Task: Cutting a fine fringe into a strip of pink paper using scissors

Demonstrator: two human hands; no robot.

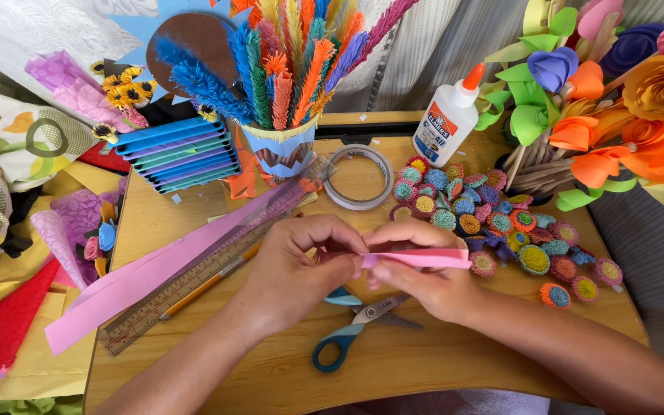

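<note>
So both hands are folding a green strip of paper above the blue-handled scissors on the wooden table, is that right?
Not quite: the head view shows the folded paper strip is pink, not green. The left hand and the right hand do pinch it between them, above the blue-handled scissors on the wooden table.

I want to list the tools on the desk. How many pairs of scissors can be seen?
1. The blue-handled scissors lie on the wooden desk, just below the left hand and right hand, which hold a pink paper strip. Others may be hidden under paper.

Matt pink paper strip (416,259), smooth wood table (424,369), clear plastic ruler (217,257)
</note>
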